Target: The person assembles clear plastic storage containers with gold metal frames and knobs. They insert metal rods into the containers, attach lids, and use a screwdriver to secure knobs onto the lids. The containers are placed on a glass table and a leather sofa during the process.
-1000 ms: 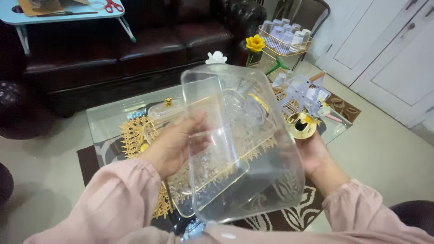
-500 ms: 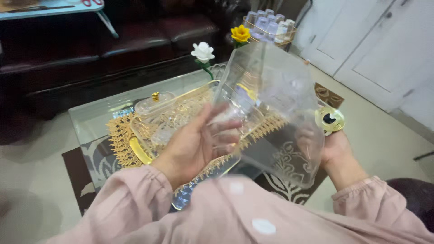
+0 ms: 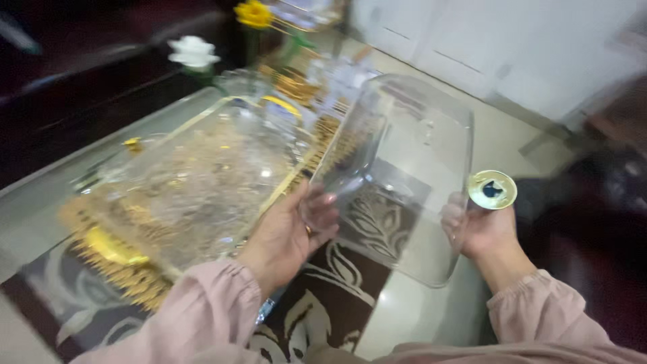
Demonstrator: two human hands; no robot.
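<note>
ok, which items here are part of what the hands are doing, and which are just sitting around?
In hand:
- clear plastic lid, held by left hand and right hand
- gold-rimmed round tin, in the right hand
- clear tray, beside the left hand

Lying about:
- glass table
- yellow flower
- white flower
- patterned rug

Clear plastic cover (image 3: 404,168) between left hand (image 3: 286,236) and right hand (image 3: 482,229), above glass table (image 3: 60,202).

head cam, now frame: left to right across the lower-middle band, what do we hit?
Gold fringed table mat → clear glass tray → left hand → clear plastic lid → right hand → small round gold-rimmed object held above the right hand.
</note>
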